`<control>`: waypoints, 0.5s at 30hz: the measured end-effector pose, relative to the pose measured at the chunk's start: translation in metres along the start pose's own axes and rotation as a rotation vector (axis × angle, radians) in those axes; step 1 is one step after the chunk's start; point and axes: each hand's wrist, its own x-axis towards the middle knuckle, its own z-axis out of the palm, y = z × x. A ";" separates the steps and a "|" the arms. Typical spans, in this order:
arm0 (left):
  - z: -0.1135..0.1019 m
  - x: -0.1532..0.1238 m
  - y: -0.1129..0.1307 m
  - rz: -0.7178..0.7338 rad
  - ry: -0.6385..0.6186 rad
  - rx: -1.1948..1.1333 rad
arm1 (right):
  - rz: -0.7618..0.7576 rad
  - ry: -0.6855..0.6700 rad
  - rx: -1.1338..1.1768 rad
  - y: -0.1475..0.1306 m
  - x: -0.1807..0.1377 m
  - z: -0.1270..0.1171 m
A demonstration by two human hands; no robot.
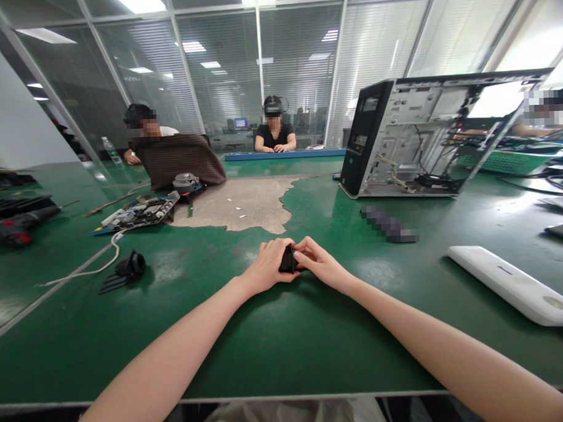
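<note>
My left hand (267,264) and my right hand (316,263) meet over the middle of the green table (286,346). Both are closed round a small black object (287,260) held between them just above the tabletop. Its shape is mostly hidden by my fingers. Both forearms stretch in from the near edge.
An open computer case (412,139) stands at the back right. A white flat device (515,284) lies at the right. A circuit board (140,211), a small fan part (186,182), a black fitting (129,268) with a white cable lie at left. Other people sit at the far side.
</note>
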 end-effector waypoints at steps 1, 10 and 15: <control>0.000 0.000 0.000 0.000 0.001 0.005 | 0.004 0.020 0.000 0.001 0.002 0.001; -0.001 0.000 0.001 0.005 -0.005 0.018 | 0.008 -0.050 -0.012 0.000 0.001 -0.004; 0.000 -0.001 0.000 -0.004 -0.003 0.020 | -0.007 -0.057 0.013 -0.003 -0.002 -0.003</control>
